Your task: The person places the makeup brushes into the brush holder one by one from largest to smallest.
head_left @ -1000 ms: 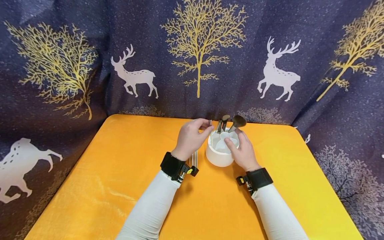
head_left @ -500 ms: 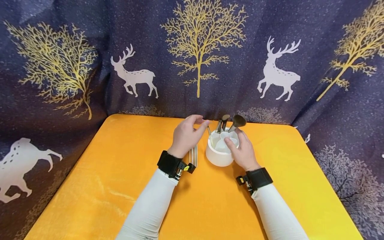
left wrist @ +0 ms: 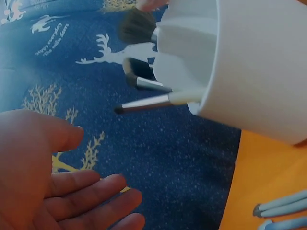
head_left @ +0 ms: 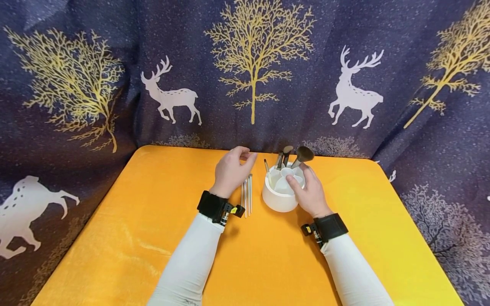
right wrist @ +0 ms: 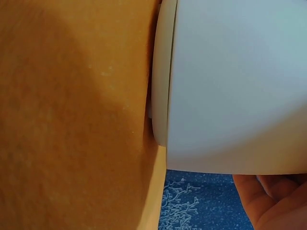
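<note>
A white round brush holder (head_left: 279, 203) with petal-shaped compartments stands upright on the table. My right hand (head_left: 313, 194) grips its right side, thumb over the rim and fingers round the far wall. A fluffy makeup brush (head_left: 304, 154) and two smaller ones lean in the rear compartments, bristles up. One slim makeup brush (head_left: 266, 166) leans in the left compartment; the left wrist view shows its small dark tip (left wrist: 119, 110). Left of the holder, apart from that brush, my left hand (head_left: 231, 171) hovers with relaxed fingers and holds nothing.
Several slim brushes (head_left: 249, 197) lie side by side on the orange tablecloth (head_left: 160, 238), just left of the holder and partly under the left hand in the head view. A dark curtain (head_left: 229, 85) with deer and trees hangs behind the table's far edge.
My left hand has let go of the slim brush, which now leans in the holder's left compartment, and has drawn away to the left. The right hand and holder have stayed put.
</note>
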The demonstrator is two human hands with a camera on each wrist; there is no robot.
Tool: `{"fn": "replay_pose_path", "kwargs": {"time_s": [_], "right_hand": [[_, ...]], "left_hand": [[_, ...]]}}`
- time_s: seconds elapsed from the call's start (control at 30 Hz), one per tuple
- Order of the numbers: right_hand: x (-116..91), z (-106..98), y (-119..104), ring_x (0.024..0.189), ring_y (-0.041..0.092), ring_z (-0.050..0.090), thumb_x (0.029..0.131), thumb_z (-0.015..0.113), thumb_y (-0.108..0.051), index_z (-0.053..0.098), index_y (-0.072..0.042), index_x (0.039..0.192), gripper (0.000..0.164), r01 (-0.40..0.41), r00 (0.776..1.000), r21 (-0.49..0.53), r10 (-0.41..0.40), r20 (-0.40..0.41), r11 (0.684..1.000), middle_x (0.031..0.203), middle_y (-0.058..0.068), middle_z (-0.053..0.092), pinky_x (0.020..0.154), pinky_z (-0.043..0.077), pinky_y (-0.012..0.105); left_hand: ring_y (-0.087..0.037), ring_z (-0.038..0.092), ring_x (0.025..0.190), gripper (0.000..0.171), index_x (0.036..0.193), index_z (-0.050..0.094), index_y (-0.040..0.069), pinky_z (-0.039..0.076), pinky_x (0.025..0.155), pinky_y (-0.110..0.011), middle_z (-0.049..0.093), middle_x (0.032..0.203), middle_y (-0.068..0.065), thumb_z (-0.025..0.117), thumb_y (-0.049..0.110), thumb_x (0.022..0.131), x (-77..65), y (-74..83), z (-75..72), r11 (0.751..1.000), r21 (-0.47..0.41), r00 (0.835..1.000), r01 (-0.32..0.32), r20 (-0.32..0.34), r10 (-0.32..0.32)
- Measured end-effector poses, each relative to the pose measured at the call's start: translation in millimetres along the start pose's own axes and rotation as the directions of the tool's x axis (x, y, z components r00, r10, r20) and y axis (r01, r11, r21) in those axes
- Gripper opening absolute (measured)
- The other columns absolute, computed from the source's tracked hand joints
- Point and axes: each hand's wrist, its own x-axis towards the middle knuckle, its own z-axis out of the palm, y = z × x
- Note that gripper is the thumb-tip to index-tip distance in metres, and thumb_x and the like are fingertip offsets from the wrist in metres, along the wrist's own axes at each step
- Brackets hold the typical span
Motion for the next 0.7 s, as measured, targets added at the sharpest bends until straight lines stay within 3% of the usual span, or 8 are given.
{"fn": "replay_pose_path", "kwargs": {"time_s": [0.2,0.43,0.7], "right_hand": [[0.1,-0.4,-1.0,0.151,0.051,0.048,0.109,0.067,-0.034,0.048,0.006,0.162,0.069,0.003,1.000,0.007,-0.003,-0.001,1.000,0.163,0.032,0.050,0.125,0.036,0.065],[-0.4,-0.8,-2.4,0.152,0.051,0.047,0.109,0.066,-0.034,0.048,0.006,0.162,0.069,-0.006,1.000,0.001,0.006,0.006,1.000,0.164,0.032,0.049,0.125,0.036,0.065],[-0.9,-1.2,-3.7,0.153,0.051,0.046,0.110,0.066,-0.035,0.047,0.005,0.163,0.069,-0.016,1.000,0.009,0.016,0.015,1.000,0.165,0.032,0.048,0.125,0.035,0.066]], "left_hand": [[-0.026,0.075,0.099,0.041,0.132,0.076,0.005,0.058,0.083,-0.045,0.079,0.112,-0.007,0.069,0.039,0.110,1.3,-8.2,1.4,0.999,0.031,0.999,0.032,0.015,-0.032],[-0.025,0.074,0.094,0.036,0.129,0.077,0.004,0.059,0.078,-0.045,0.078,0.111,-0.008,0.071,0.034,0.110,1.4,-15.9,5.5,0.992,0.111,0.994,0.062,0.079,-0.071],[-0.022,0.065,0.078,0.018,0.113,0.075,0.010,0.053,0.071,-0.040,0.074,0.101,-0.005,0.074,0.027,0.108,0.6,-24.0,8.4,0.979,0.157,0.970,0.129,0.186,-0.157]]}}
